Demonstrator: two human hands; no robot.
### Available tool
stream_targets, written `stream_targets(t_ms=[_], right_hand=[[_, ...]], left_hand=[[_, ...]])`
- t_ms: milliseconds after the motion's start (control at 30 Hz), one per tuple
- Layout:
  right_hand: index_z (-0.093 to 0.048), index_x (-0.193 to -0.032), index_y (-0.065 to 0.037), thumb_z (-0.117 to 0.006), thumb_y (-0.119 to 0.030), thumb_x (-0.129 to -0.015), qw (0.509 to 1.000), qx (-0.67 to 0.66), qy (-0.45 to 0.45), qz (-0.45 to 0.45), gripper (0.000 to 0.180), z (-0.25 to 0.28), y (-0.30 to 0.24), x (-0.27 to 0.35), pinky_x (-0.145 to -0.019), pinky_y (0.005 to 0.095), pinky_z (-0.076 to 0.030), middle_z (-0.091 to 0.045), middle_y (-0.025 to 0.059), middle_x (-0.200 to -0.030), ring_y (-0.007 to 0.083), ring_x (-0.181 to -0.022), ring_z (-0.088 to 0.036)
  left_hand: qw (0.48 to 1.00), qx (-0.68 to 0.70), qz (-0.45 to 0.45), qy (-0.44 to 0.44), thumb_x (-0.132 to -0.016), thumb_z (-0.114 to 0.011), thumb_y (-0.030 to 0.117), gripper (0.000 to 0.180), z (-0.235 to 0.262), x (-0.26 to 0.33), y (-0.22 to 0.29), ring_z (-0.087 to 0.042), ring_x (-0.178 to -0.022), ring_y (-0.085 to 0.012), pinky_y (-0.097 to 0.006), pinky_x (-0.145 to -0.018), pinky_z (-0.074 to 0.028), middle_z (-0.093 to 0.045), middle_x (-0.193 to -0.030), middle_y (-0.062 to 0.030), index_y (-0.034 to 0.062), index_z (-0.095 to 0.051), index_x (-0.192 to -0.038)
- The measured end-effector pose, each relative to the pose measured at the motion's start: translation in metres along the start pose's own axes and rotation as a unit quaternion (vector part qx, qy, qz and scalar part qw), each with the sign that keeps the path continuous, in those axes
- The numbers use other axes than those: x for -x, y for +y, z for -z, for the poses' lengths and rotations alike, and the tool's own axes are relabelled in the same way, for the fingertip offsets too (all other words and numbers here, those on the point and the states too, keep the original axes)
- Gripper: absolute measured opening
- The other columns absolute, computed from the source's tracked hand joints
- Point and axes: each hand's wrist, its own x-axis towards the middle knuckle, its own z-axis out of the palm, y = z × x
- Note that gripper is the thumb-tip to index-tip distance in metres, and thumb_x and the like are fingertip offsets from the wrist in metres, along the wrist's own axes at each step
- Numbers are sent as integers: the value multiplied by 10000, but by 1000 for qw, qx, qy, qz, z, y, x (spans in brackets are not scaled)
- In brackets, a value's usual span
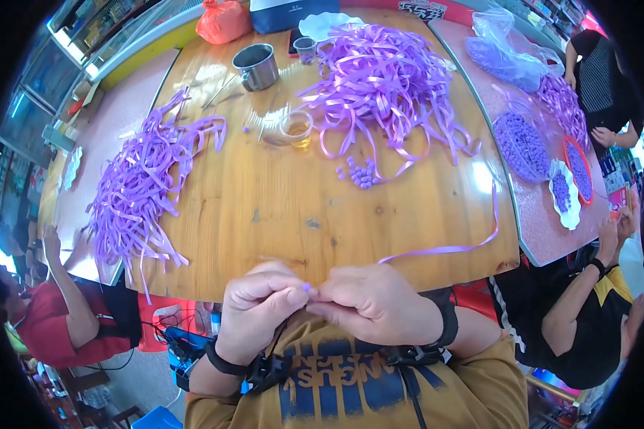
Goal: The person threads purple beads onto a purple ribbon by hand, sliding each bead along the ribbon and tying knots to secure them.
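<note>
Pinching a purple ribbon [444,250] between them, left hand [257,307] and right hand [376,304] meet fingertip to fingertip.

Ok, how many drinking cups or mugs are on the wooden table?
3: a metal mug at the far left, a small clear cup beside it, and a glass of amber liquid nearer the middle. Ribbon heaps may hide others.

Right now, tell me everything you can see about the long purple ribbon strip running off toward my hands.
The ribbon strip is a single narrow band, glossy lilac, plastic or satin by its look. It lies loose on the wooden table, curving from the right edge down along the near edge toward the right hand. Its near end vanishes behind that hand's fingers. A small purple bit shows pinched between the left hand and the right, pressed together at the table's edge.
</note>
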Motion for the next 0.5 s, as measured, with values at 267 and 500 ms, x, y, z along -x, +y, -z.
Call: stream_targets(t_ms=[267, 500], right_hand=[[-617, -866, -21, -664, -29, -744, 988, 153, 34, 16, 131, 9, 7, 7, -525, 285, -447, -573, 84, -701, 234, -636, -580], [-629, -908, -5, -654, 59, -720, 996, -55, 70, -4, 200, 18, 11, 10, -664, 272, -459, -619, 85, -808, 196, -766, -597]], left_hand=[[925, -361, -104, -58, -827, -589, 105, 119, -8, -13, 10, -542, -679, -167, -279, -621, -411, -569, -711, -79, 0, -604, -774], [978, -158, 4, -133, -845, -568, 97, 92, -8, -21, 5, -498, -628, -124, -255, -581, -403, -523, -689, -49, 10, -596, -857]])
